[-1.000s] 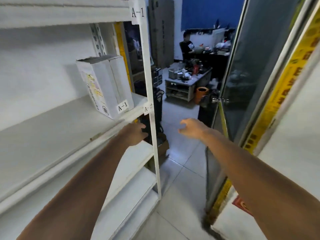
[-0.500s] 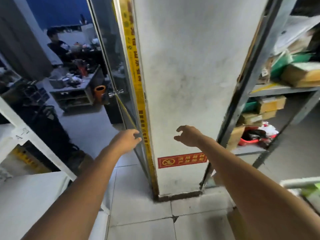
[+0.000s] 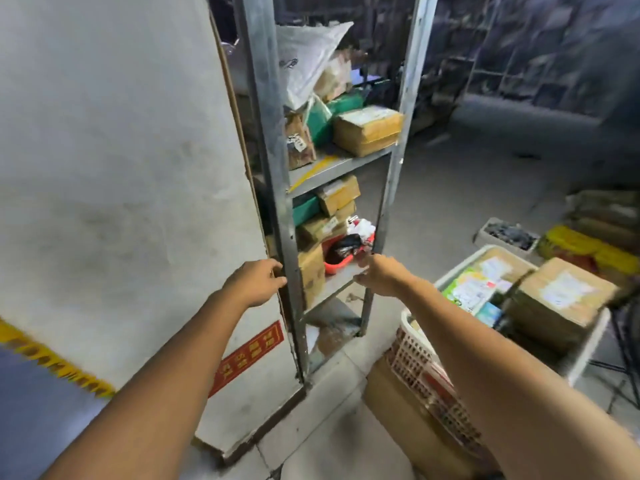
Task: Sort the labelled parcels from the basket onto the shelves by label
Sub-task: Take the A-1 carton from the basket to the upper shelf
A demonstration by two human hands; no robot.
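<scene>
A white lattice basket (image 3: 415,355) stands at the lower right, filled with parcels. Among them are a brown cardboard box (image 3: 557,303) with a white label and a green-and-white packet (image 3: 467,289). My left hand (image 3: 254,282) hangs in the air in front of the grey metal rack's post, fingers loosely curled, holding nothing. My right hand (image 3: 381,275) is stretched out level with the rack's lower shelf, left of the basket, also empty with loose fingers.
A grey metal rack (image 3: 273,174) crammed with cardboard boxes, green packets and a red tub (image 3: 336,265) stands ahead. A white pillar (image 3: 121,168) with a red sign fills the left. A cardboard box (image 3: 408,420) sits under the basket. More goods lie at the far right.
The view has swung right, from the white A-1 shelf past the pillar to the metal rack and the basket. Both hands stay empty and stretched out ahead.
</scene>
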